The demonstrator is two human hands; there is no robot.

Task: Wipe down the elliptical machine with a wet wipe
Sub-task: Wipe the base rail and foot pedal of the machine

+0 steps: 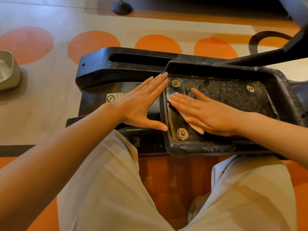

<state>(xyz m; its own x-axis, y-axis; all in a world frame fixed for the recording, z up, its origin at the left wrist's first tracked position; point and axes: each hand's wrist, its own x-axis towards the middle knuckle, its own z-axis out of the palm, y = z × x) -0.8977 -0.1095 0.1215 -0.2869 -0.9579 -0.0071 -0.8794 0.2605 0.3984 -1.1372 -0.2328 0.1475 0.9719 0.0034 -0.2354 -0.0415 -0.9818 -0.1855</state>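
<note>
Knees in pale trousers [106, 189] fill the lower frame; person appears crouched or seated facing the foot pedal [221, 95] of the elliptical machine [116, 70].

Wet wipe [196, 127]: lies on the pedal tread near its left end, pinned flat under the right hand [206, 114]. Right fingers [181, 101] extended, close together, pressing palm-down; not a pinch. Only two pale edges of the wipe show, one past the fingertips, one by the thumb.

Left hand [141, 105]: flat, fingers straight and together, thumb out, holding nothing. It rests against the outer left rim of the pedal, likely bracing it.

Handling, judged: wipe is thin, limp, damp; it will bunch or roll under a sliding palm, so flat pressure over most of it suits better than a corner grip. Pedal is rigid moulded plastic, ribbed, with three round bolt heads [182, 133] showing and raised walls; grooves and corners will hold dirt. Pale speckles cover tread and rim, so much remains to wipe. Pedal may swing on its arm; bracing is sensible.

Surroundings: black base rail [100, 75] behind the pedal, warning label [113, 97] beside the left hand. Floor [50, 97] pale with orange circles. Grey-green container [8, 72] at the left edge, contents unclear. Black round stand foot [122, 8] at the far edge.
</note>
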